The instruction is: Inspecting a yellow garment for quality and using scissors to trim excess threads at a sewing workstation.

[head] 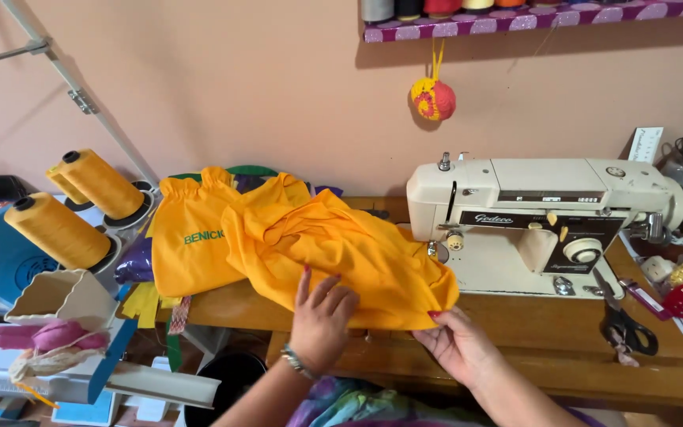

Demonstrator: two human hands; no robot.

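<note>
While the yellow cloth (pixel 333 261) is lying bunched on the wooden table (pixel 547 332), just left of the sewing machine (pixel 539 225), the left hand (pixel 322 320) is pressing down on its near edge with fingers spread. The right hand (pixel 456 340) is pinching the lower right corner. Looks like she's smoothing it flat; I'd guess it needs evening out before stitching. Scissors (pixel 622 320) are sitting to the right.

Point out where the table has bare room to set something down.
Bare wood runs along the table front, between the yellow cloth and the scissors, below the sewing machine. The left end by the thread cones is crowded.
</note>
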